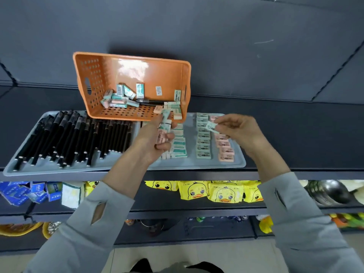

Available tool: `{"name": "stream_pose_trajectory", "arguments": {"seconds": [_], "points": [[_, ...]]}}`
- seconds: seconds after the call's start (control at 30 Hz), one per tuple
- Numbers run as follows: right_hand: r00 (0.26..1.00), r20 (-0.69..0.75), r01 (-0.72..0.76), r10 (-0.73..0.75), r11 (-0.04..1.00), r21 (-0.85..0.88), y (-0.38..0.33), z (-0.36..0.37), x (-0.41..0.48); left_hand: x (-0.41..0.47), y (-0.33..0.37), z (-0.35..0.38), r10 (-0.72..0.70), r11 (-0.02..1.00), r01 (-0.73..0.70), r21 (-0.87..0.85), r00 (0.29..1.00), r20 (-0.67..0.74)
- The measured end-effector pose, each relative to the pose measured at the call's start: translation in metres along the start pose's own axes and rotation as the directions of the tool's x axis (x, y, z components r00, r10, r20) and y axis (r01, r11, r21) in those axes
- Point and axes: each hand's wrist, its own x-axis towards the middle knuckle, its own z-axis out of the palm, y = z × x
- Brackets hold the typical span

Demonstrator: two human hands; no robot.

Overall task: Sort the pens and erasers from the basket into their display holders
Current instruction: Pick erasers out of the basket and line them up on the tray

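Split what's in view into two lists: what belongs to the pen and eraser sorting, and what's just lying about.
Belongs: orange basket, loose erasers and pen inside it, grey tray, black pens, eraser rows, stack of erasers in left hand, green eraser in right hand.
Lying about: yellow duck packets, blue boxes, metal bowls on the shelf below.

A dark shelf unit (197,175) stands against a dark grey panelled wall (197,26). On its second level, yellow packets (222,192) printed with a cartoon duck lie in a row, with blue boxes (37,192) and a white packet (71,194) to their left and shiny metal ware (331,192) to their right. Lower still, bottle tops (201,219) and yellow woven baskets (17,229) show above a pale floor (197,255)
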Motion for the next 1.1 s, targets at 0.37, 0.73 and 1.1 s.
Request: {"name": "stream_pose_trajectory", "arguments": {"seconds": [0.37, 0.73, 1.1], "points": [[0.991, -0.044, 0.102, -0.127, 0.923, -0.371, 0.01, 0.01, 0.025, 0.003, -0.012, 0.005, 0.095, 0.973, -0.086, 0.215, 0.995, -0.032], [0.974, 0.057, 0.202, -0.219, 0.735, -0.647, 0.014, 0.025, 0.065, 0.005, -0.012, 0.009, 0.174, 0.841, -0.118, 0.529, 0.983, -0.057], [0.995, 0.04, 0.097, -0.09, 0.965, -0.245, -0.009, 0.022, 0.034, 0.013, -0.005, 0.023, 0.185, 0.912, -0.15, 0.382, 0.981, -0.057]]}}
